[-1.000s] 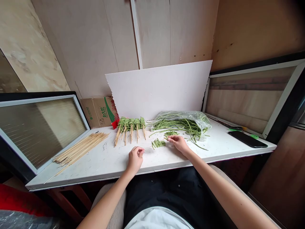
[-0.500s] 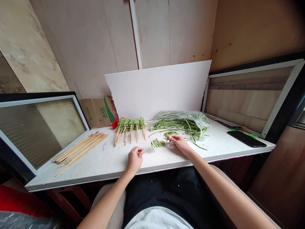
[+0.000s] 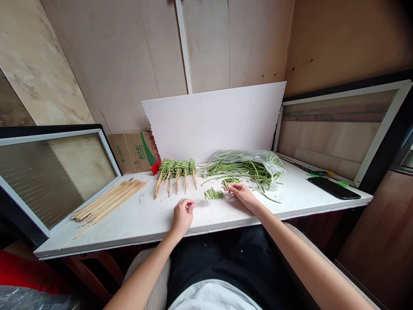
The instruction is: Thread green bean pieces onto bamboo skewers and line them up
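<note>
My left hand (image 3: 182,214) rests on the white table (image 3: 145,219), fingers pinched on a thin bamboo skewer (image 3: 196,202) that points right. Just beyond its tip lies a small pile of cut green bean pieces (image 3: 213,194). My right hand (image 3: 242,194) is closed in a pinch on a short bean piece (image 3: 225,186) beside a second small pile (image 3: 231,180). Behind the piles lies a clear plastic bag of long green beans (image 3: 247,168). Finished bean skewers (image 3: 177,170) lie in a row at the back.
A heap of bare bamboo skewers (image 3: 108,201) lies at the left of the table. A black phone (image 3: 334,188) sits at the right edge. A cardboard box (image 3: 134,150) and a white board (image 3: 214,118) stand at the back. Framed glass panels flank both sides.
My left hand's pinch has turned so the skewer tip shows pointing right. My right hand shifted slightly left and now pinches a bean piece.
</note>
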{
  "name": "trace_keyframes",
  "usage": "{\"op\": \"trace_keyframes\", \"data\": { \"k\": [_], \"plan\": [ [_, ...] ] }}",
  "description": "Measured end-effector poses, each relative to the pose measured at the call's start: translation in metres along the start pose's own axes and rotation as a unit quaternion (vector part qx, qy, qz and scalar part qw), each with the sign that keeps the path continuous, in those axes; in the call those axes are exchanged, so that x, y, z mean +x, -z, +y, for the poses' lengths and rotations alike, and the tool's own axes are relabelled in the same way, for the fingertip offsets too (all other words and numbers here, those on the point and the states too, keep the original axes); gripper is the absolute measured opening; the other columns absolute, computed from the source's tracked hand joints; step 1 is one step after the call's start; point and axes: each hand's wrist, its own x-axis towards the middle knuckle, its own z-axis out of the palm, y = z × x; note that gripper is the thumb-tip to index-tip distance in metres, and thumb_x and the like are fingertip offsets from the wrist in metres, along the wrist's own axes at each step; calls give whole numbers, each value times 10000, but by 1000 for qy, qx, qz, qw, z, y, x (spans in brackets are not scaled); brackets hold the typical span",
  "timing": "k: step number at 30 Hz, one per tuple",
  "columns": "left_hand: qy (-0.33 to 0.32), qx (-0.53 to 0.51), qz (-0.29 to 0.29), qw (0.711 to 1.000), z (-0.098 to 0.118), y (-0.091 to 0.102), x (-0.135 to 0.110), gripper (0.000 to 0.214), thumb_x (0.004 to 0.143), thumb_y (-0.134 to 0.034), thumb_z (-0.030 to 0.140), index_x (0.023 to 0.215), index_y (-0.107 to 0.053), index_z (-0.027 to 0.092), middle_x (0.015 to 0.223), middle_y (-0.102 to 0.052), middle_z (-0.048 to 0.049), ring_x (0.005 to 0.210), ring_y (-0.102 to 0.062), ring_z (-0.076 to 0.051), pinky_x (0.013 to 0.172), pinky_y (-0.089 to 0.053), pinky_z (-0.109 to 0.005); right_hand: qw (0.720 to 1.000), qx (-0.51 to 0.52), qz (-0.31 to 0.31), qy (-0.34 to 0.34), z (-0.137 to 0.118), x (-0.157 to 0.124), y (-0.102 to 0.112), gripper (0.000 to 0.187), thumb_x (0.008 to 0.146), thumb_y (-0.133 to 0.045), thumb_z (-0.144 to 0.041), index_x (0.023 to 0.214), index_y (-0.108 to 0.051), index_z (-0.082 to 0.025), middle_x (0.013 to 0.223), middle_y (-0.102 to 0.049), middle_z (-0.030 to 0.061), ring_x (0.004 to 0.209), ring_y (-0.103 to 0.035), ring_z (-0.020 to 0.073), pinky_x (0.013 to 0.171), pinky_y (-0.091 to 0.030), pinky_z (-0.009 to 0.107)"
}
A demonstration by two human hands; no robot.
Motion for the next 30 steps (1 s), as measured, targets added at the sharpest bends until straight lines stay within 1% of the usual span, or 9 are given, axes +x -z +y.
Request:
{"op": "trace_keyframes", "data": {
  "k": [6,11,14,19,26,30],
  "plan": [
    [-5,0,1,1000,1,0,0,102,935,-618,211,888,-705,186,896,-717,-74,774,-678,-190,712,-559,-308,1000,-9,-1,8,1,0,0,516,831,-708,-716,884,-734,-204,826,-669,37,758,-566,184,704,-448,299],
    [-3,6,1,1000,1,0,0,97,928,-620,190,881,-705,183,886,-717,-69,767,-675,-187,710,-553,-304,1000,-2,-3,3,1,1,0,496,824,-724,-703,886,-750,-212,825,-685,29,721,-563,171,698,-446,301],
    [-8,10,1,1000,1,0,0,98,924,-621,178,879,-707,183,882,-713,-65,776,-673,-190,724,-550,-310,1000,2,-6,-7,2,1,0,484,823,-732,-687,898,-778,-211,869,-720,42,710,-570,167,703,-446,309],
    [-7,8,2,1000,0,0,-1,103,920,-621,164,857,-700,181,873,-697,-61,799,-675,-195,748,-552,-322,1000,-13,-2,-12,4,2,0,476,834,-731,-660,938,-812,-203,943,-763,66,746,-586,176,727,-444,307],
    [-6,4,9,1000,1,1,-1,101,929,-616,181,865,-694,181,884,-699,-68,804,-677,-198,756,-559,-330,1000,1,0,-14,0,0,-1,461,845,-719,-665,908,-787,-213,903,-732,47,694,-541,157,691,-435,293],
    [-6,4,9,1000,-1,0,-1,100,928,-621,189,861,-696,185,878,-699,-66,795,-683,-199,748,-562,-329,1000,1,-4,-14,-1,0,-1,462,843,-718,-668,898,-781,-214,904,-728,48,698,-547,158,686,-442,293]
  ]
}}
